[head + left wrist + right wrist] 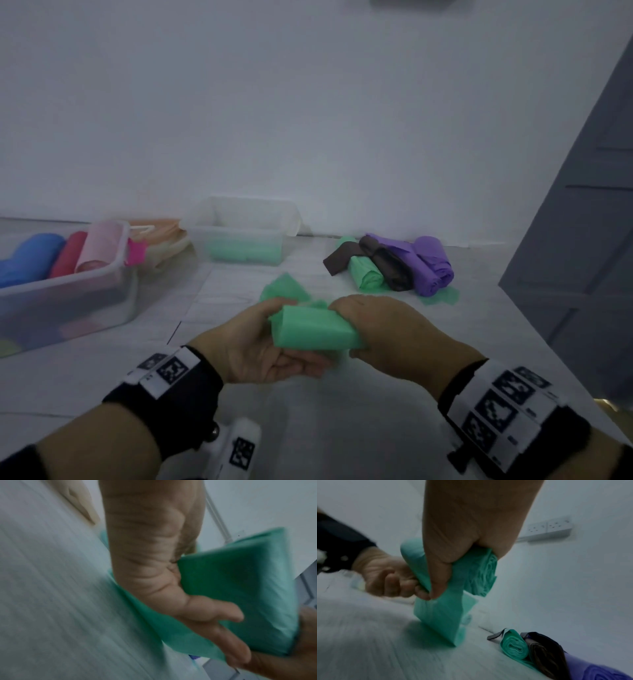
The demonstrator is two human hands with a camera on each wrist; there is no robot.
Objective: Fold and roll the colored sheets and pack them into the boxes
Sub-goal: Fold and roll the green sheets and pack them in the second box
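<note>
A green sheet point(313, 329), partly rolled into a thick bundle, is held above the table between both hands. My left hand point(255, 342) grips its left end, fingers curled beneath. My right hand point(380, 329) grips its right end, thumb on top. In the right wrist view the green sheet point(440, 615) hangs down with its loose tail touching the table, and the rolled end shows beside my right hand point(453, 561). In the left wrist view my left hand point(197, 608) cups the green sheet point(231, 588). A clear box point(239, 236) at the back holds one green roll.
A clear box point(68, 291) at the left holds blue, red and pink rolls. A pile of purple, brown and green rolls point(397, 267) lies at the back right. Another green sheet point(442, 298) lies flat under that pile. A grey panel point(582, 240) stands at the right.
</note>
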